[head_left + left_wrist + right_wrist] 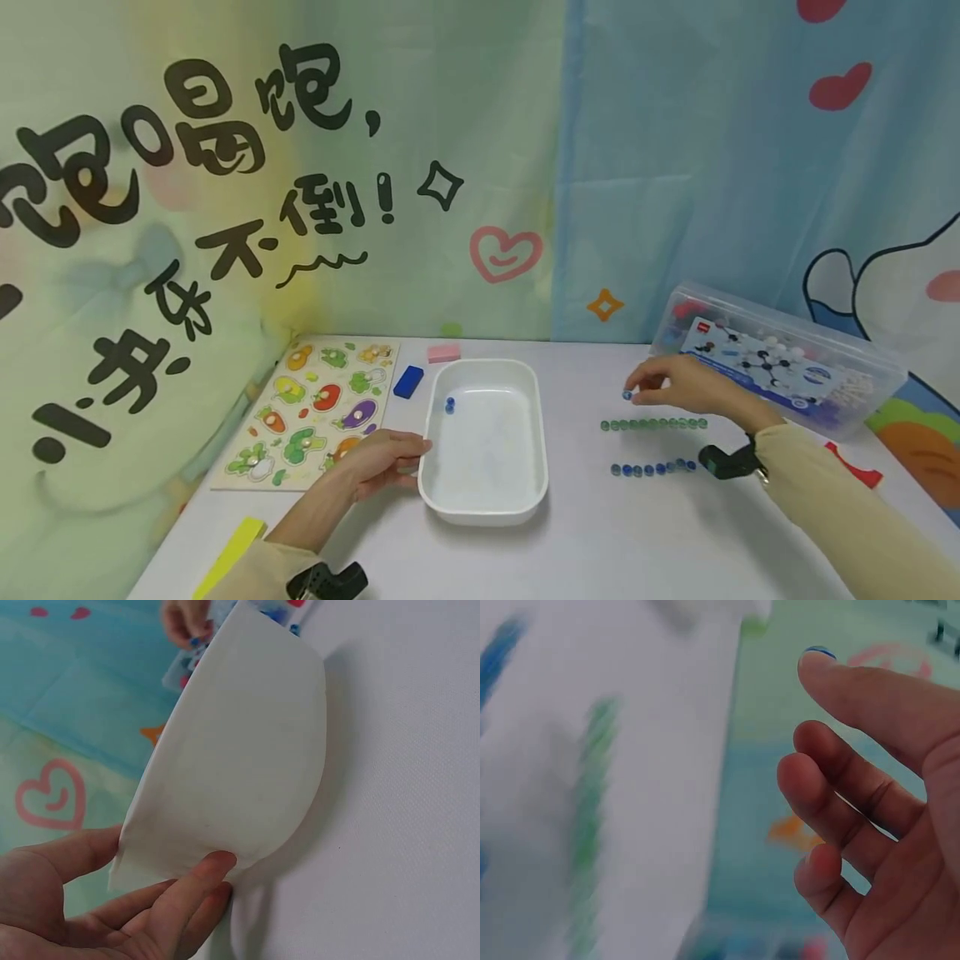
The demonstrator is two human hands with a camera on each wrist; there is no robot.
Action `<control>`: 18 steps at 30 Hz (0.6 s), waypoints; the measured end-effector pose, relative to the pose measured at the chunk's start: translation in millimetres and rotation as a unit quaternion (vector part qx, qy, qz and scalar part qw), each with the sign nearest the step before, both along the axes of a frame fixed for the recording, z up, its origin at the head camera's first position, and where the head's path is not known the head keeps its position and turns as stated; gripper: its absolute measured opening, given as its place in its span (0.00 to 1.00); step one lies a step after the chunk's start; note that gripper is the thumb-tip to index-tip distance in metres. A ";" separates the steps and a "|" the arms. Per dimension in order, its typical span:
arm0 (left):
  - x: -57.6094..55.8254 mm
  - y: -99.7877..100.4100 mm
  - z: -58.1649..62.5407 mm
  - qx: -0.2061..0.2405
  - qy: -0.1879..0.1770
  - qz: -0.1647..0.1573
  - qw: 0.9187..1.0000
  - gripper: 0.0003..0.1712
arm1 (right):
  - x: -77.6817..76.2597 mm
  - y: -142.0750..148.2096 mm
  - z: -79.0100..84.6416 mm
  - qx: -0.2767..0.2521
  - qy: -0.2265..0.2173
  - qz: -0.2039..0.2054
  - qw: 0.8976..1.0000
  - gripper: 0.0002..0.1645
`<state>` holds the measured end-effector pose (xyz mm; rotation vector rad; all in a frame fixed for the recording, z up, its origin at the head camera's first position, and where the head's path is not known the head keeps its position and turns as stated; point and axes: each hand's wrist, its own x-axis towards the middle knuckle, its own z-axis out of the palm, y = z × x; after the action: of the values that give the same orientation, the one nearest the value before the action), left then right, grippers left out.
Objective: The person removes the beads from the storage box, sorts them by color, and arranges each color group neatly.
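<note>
On the table sits a white tray (483, 518), with two small blue beads (450, 405) inside near its left wall. My left hand (390, 461) holds the tray's left side; in the left wrist view the fingers of that hand (142, 907) touch its rim and outer wall. Between thumb and fingertips, my right hand (686, 385) pinches a blue bead (627, 395) above the table. In the right wrist view only a blue sliver shows behind the thumb (870, 694). Below that hand lie a row of green beads (654, 424) and a row of blue beads (652, 468).
A vegetable puzzle board (311, 408) lies left of the tray, near a blue block (408, 382) and a pink block (444, 353). A clear lidded box (780, 358) stands at the back right. A red piece (855, 467) and a yellow strip (231, 557) lie toward the sides.
</note>
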<state>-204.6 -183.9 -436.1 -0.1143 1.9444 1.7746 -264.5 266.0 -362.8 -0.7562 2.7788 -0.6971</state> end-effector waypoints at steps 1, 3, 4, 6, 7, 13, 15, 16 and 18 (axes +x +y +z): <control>-0.2 0.0 -0.1 0.002 0.000 -0.001 1.000 0.30 | 4.3 12.9 -4.6 0.004 -0.003 -0.011 1.000 0.11; -0.7 -0.2 -0.4 0.006 0.001 -0.002 1.000 0.30 | 13.0 36.7 -15.6 0.011 -0.016 -0.038 0.999 0.12; -0.3 -0.4 -0.3 0.007 0.000 -0.001 1.000 0.30 | 17.3 47.6 -22.4 0.014 -0.021 -0.049 0.998 0.13; -0.1 -1.0 -0.5 0.008 0.000 0.000 1.000 0.30 | 25.1 67.2 -36.7 0.017 -0.025 -0.064 0.997 0.13; 0.1 -1.1 -0.2 0.009 0.001 0.001 1.000 0.31 | 28.6 75.6 -43.6 0.021 -0.026 -0.070 0.997 0.13; 0.2 -1.0 -0.9 0.012 0.001 -0.003 1.000 0.32 | 42.6 103.6 -75.7 0.025 -0.072 -0.114 0.991 0.15; 0.2 -1.0 -1.5 0.012 0.000 -0.001 1.000 0.33 | 45.3 105.5 -81.1 0.022 -0.085 -0.129 0.988 0.16; 0.2 -0.9 -1.6 0.010 0.000 0.000 1.000 0.33 | 46.5 105.6 -82.9 0.023 -0.086 -0.133 0.987 0.17; 0.1 -0.9 -1.7 0.009 0.000 0.001 1.000 0.33 | 49.1 104.5 -84.8 0.024 -0.076 -0.132 0.988 0.17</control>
<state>-204.5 -184.8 -437.8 -0.1103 1.9280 1.7929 -215.4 370.5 -447.6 -0.3119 2.7698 -0.6963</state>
